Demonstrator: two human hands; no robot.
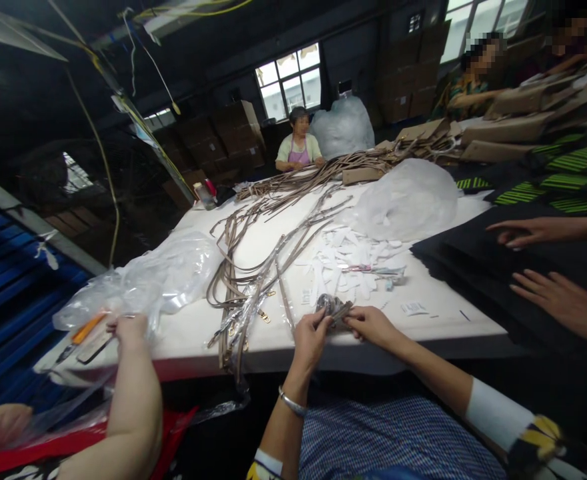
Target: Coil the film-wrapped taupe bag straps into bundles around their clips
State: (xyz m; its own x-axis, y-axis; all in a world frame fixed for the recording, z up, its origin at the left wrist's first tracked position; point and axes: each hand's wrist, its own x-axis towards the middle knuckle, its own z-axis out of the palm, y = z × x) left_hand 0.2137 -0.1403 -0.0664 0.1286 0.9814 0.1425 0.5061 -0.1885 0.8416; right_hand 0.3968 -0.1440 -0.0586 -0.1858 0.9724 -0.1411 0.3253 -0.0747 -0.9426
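At the table's front edge, my left hand (312,337) pinches a coiled brown strap (342,312) that has clear plastic film (327,303) around part of it. My right hand (372,325) grips the other side of the same strap with thumb and fingers. Just beyond, white paper tags (346,260) lie in a loose pile. To the left of my hands, long brown straps (233,280) stretch over the table, some in clear plastic, with gold metal clasps (264,317) among them.
The white table (253,240) bears clear plastic bags (168,273) at left and a bulky plastic bag (408,197) at right. A co-worker's hand (129,328) is at left; another person's hands (563,300) rest on dark fabric (473,260) at right. Further people sit behind.
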